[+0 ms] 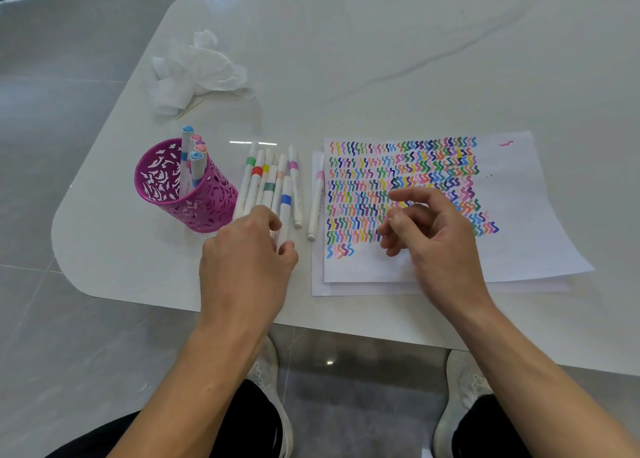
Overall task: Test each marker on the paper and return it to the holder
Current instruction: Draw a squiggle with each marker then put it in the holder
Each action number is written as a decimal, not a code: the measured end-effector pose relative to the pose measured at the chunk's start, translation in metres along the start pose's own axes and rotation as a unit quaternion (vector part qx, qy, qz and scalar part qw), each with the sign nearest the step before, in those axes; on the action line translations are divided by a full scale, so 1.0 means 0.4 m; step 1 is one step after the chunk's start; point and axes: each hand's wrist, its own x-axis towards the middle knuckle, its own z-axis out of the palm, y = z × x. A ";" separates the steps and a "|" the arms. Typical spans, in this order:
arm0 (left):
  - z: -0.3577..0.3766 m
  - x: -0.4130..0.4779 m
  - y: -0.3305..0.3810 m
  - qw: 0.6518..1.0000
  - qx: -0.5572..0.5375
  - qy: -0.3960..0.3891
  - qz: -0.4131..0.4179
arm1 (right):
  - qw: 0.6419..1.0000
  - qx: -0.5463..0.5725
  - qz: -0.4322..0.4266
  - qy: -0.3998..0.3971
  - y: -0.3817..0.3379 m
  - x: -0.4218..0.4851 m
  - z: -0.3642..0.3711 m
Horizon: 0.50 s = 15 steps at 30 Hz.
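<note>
Marker (285, 201), blue band: pinched in left hand (247, 263) fingers (272, 221); lift clear of row (257, 177), uncap with empty, loosely curled right hand (433, 239).

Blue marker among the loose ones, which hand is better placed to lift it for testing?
Left. The left hand pinches the near end of the blue marker, beside the holder. The right hand hovers empty over the paper, farther off.

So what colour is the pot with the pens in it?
The holder is magenta pink with leafy cut-outs, in the head view.
</note>
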 end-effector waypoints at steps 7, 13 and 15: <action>-0.006 -0.013 0.019 0.986 -0.163 -0.019 -0.002 | 1.000 -0.027 -0.006 -0.012 -0.004 0.002 0.004; 0.023 -0.038 0.058 0.965 -0.252 -0.061 0.038 | 0.990 -0.118 0.024 -0.077 -0.011 0.003 0.006; 0.031 -0.044 0.069 0.959 -0.271 -0.074 0.049 | 0.985 -0.145 0.032 -0.088 -0.011 0.001 0.009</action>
